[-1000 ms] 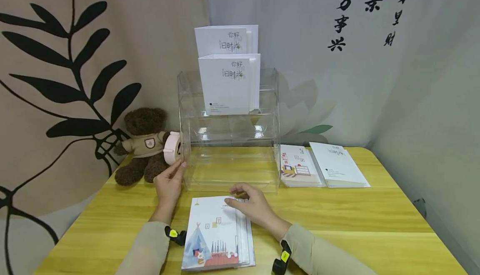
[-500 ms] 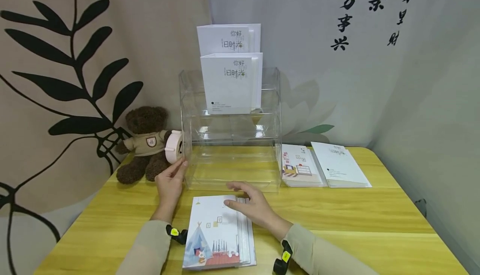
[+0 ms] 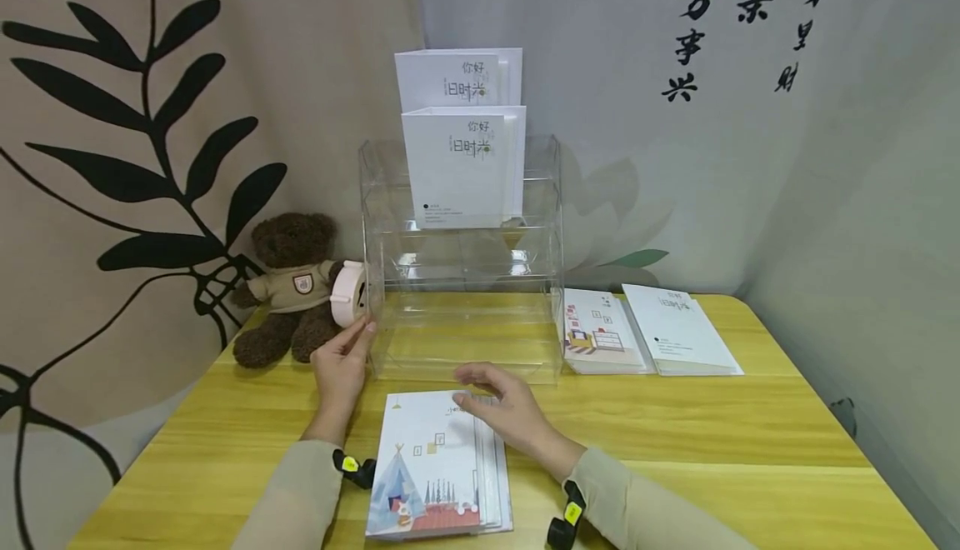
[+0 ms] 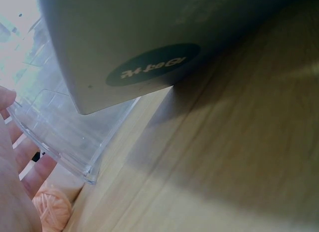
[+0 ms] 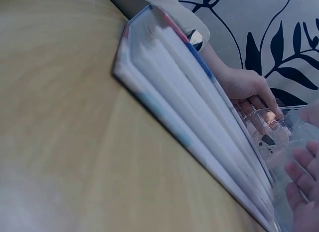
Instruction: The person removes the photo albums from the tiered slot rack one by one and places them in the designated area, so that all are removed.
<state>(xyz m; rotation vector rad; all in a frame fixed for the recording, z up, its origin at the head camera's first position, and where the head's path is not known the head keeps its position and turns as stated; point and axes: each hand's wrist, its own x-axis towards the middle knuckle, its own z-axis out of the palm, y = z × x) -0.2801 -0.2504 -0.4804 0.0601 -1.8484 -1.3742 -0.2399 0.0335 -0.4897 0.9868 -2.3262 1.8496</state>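
In the head view my left hand (image 3: 340,371) is at the lower left edge of a clear stepped display rack (image 3: 465,342). Its thumb and fingers pinch the rack's side wall, with fingers showing behind the plastic in the left wrist view. My right hand (image 3: 506,412) hovers over the top right corner of an album with a tent drawing on its cover (image 3: 423,471), fingers loosely bent and holding nothing. That album lies on the table before the rack; the right wrist view shows its thick, parted pages (image 5: 189,102). A dark oval label (image 4: 153,65) marks its side.
Two white albums (image 3: 461,171) stand upright on the upper steps of the rack. To its right lie an illustrated album (image 3: 600,337) and a white one (image 3: 675,333). A brown teddy bear (image 3: 288,292) and a pink round object (image 3: 347,293) sit on the left.
The head view has shifted slightly. My right index finger has stretched a little farther from the thumb; the left hand stays at the rack's edge.
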